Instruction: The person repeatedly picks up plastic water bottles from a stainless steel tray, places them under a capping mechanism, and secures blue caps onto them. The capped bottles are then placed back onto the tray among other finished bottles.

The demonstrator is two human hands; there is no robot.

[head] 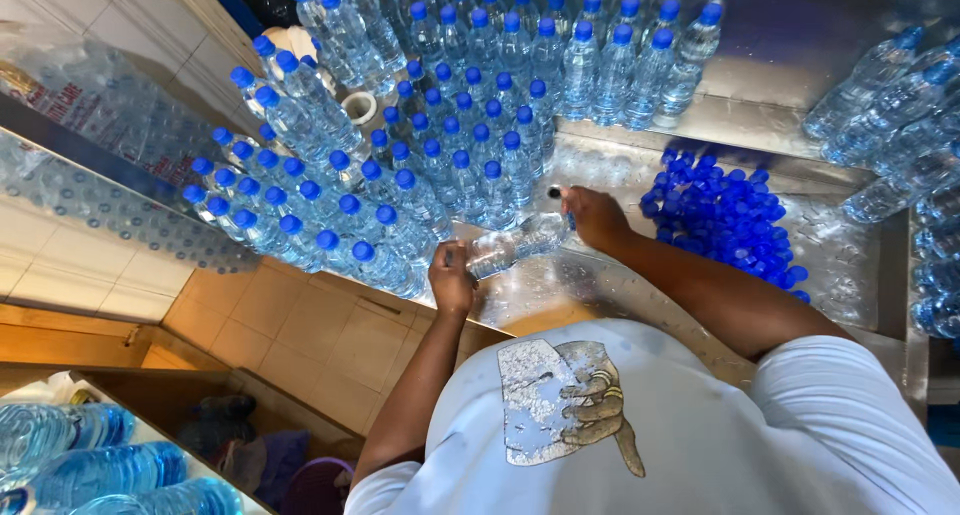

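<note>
A clear plastic water bottle (515, 243) lies tilted almost flat between my hands, over a wet steel table (800, 75). My left hand (452, 275) grips its base end. My right hand (595, 218) is closed around its neck end, where a bit of blue cap shows by the fingers. A pile of loose blue caps (720, 220) lies just right of my right hand. Several filled bottles with blue caps (430, 125) stand packed together on the table, behind and to the left of my hands.
More filled bottles (900, 105) lie stacked along the right edge. Shrink-wrapped bottle packs (90, 125) sit at the left. Other bottles (90, 465) lie at the bottom left, near a purple bucket (315, 485) on the tiled floor.
</note>
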